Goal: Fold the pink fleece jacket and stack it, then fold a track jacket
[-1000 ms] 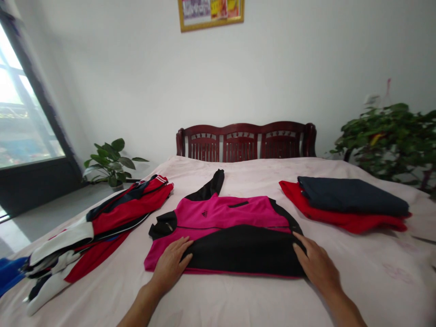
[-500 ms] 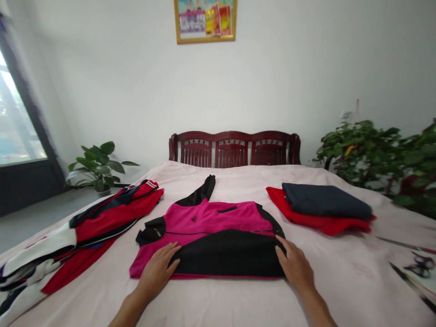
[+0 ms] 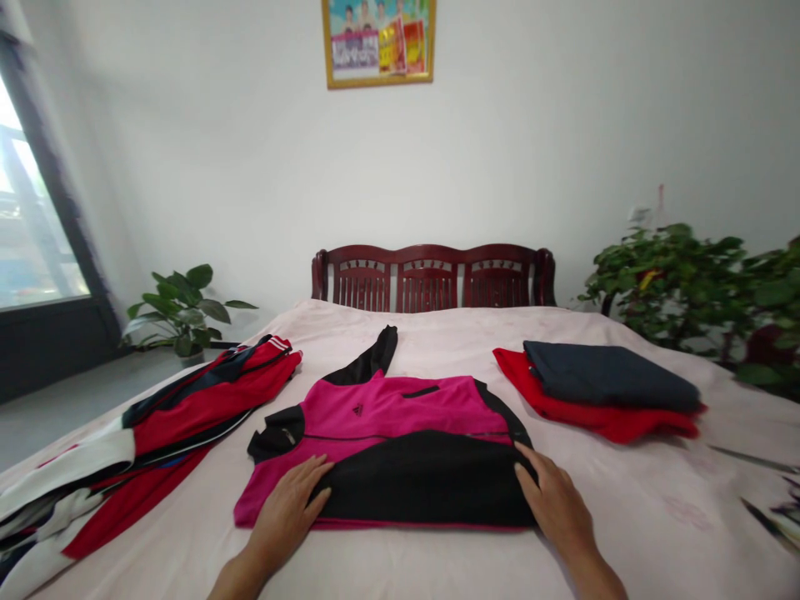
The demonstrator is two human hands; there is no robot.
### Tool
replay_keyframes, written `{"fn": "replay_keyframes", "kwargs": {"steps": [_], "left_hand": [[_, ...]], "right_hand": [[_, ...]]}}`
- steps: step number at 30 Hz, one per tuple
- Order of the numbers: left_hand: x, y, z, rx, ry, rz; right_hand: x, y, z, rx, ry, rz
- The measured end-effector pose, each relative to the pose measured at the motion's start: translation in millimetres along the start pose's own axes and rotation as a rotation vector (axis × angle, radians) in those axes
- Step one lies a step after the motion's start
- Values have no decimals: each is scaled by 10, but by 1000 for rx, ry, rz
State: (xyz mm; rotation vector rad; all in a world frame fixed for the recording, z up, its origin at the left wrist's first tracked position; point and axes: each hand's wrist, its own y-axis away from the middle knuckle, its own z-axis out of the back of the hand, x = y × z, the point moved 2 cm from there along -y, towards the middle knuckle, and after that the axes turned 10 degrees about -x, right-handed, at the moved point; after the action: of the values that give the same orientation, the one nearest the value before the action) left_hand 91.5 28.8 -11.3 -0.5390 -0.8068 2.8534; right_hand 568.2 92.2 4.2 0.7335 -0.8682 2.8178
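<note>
A pink and black zip jacket [image 3: 400, 408] lies on its side across the bed, its collar to the left. One black sleeve [image 3: 425, 479] is laid along the near side of the body; the other black sleeve [image 3: 368, 358] points away toward the headboard. My left hand [image 3: 291, 500] rests flat with fingers spread on the near edge by the collar end. At the hem end, my right hand [image 3: 556, 500] touches the black fabric, fingers stretched out and thumb apart. Neither hand grips the cloth.
Folded dark blue and red clothes [image 3: 612, 379] are stacked on the right of the bed. Loose red, white and navy garments [image 3: 206, 408] lie on the left. A wooden headboard [image 3: 431, 279] stands behind the pale bedsheet [image 3: 450, 333]. Dark pointed objects [image 3: 766, 521] lie at the right edge.
The view has tilted up slightly, so everything sits a little lower. Both hands stay at the same places on the jacket, which keeps its shape.
</note>
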Motion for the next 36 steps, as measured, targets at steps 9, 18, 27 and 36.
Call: {"fn": "replay_keyframes", "kwargs": {"steps": [9,18,27,36], "left_hand": [[-42,-14,20,11,18,21],[-56,-14,32,7,38,30],[-70,-29,62,32,30,26],[-103,-38,96,1,36,-14]], "right_hand": [[-9,-9,-21,14,-11,-18],[15,-18,2,21,1,5],[36,-14,-1,21,60,-6],[7,-12,-25,-5,74,46]]}}
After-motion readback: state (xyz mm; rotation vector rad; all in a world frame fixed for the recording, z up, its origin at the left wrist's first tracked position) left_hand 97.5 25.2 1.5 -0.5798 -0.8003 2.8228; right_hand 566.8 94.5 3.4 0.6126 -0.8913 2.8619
